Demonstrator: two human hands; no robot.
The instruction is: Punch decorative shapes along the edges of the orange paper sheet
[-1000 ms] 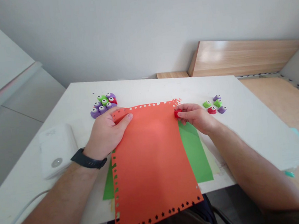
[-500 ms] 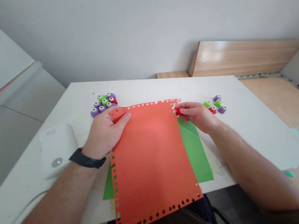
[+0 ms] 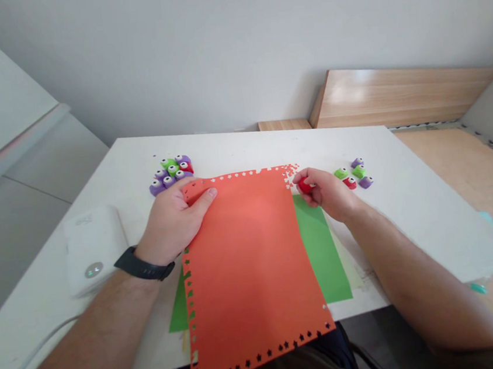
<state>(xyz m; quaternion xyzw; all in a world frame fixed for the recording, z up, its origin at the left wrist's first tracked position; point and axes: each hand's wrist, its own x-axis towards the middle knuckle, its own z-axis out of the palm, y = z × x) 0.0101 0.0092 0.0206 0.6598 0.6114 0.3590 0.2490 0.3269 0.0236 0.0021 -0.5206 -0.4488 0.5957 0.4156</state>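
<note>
My left hand (image 3: pixel 177 215) grips an orange sheet of paper (image 3: pixel 245 255) by its upper left edge, thumb on top. Small star and other shaped holes run along the sheet's left, top and bottom edges, with a dense cluster at the top right corner. Between the thumb and fingers of my right hand (image 3: pixel 324 191) is a small red craft punch (image 3: pixel 305 185), just right of that corner and apart from the paper. Beneath the orange sheet lies a green sheet (image 3: pixel 324 252), partly covered.
Several purple, green and red craft punches (image 3: pixel 172 170) cluster behind my left hand. More punches (image 3: pixel 358 171) lie to the right of my right hand. A white device (image 3: pixel 94 247) with a round button stands at the left of the white table (image 3: pixel 412 208). A wooden panel (image 3: pixel 395 92) rises behind.
My right hand has drawn the red craft punch slightly right, off the paper's edge. The left hand and the orange sheet have hardly moved.
</note>
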